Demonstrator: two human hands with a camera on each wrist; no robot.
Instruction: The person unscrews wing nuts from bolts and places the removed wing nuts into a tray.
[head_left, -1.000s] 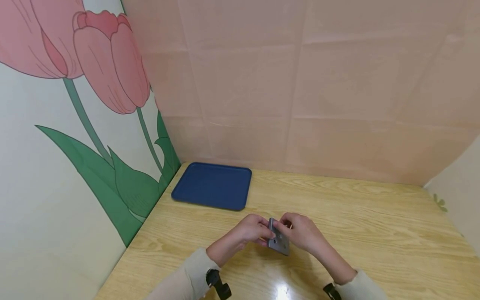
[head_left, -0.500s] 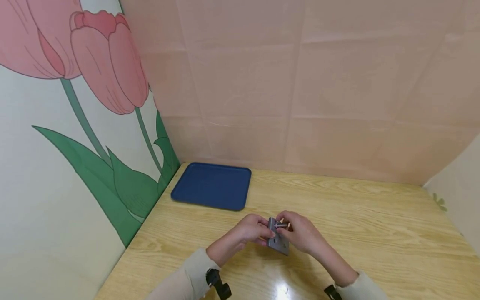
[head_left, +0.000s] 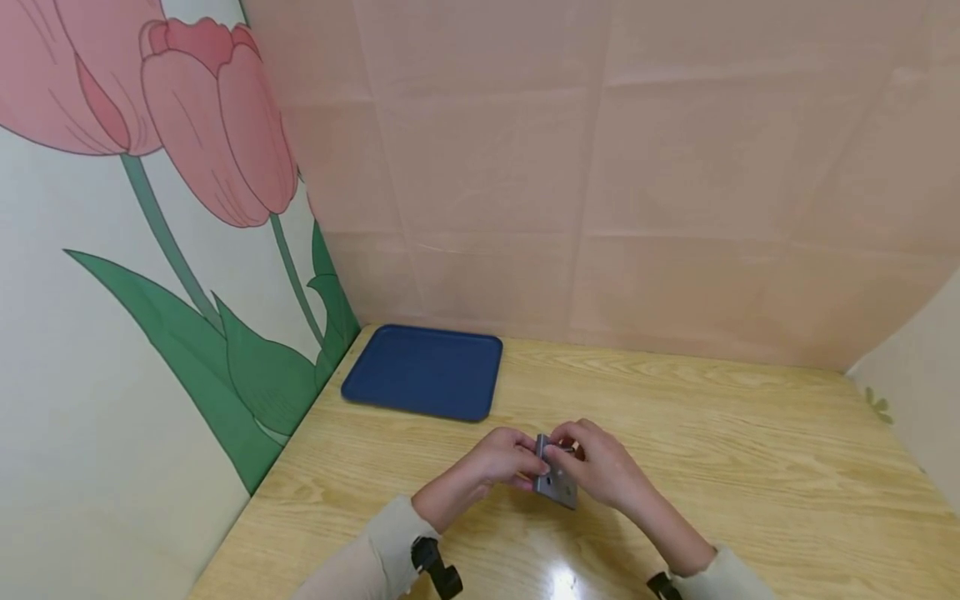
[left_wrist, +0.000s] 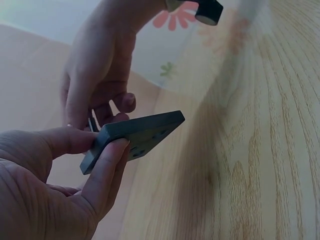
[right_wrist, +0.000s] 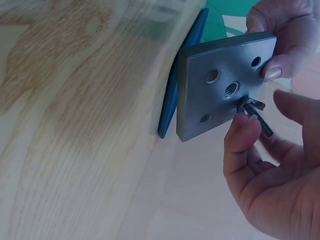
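Observation:
A square grey metal plate [right_wrist: 230,82] with several holes is held in the air, tilted on edge. My left hand [head_left: 501,458] pinches one edge of it between thumb and fingers, as the left wrist view also shows. A threaded bolt [right_wrist: 265,125] sticks out of the plate near that edge, with a wing nut [right_wrist: 247,104] on it close to the plate's face. My right hand [right_wrist: 280,170] has its fingers curled about the wing nut, a fingertip touching it; the thumb [right_wrist: 292,106] looks slightly apart. In the head view, the right fingers mostly hide the bolt.
On the wooden table [head_left: 712,450], a blue tray [head_left: 423,371] lies at the back left, beside the tulip-printed wall [head_left: 150,350]. Pink sheeting [head_left: 600,167] covers the back. Each wrist carries a black camera mount [head_left: 437,568].
The right thumb and fingers parted half a second ago, baring the bolt; now they have closed in again by the wing nut. The left hand and plate have stayed almost still.

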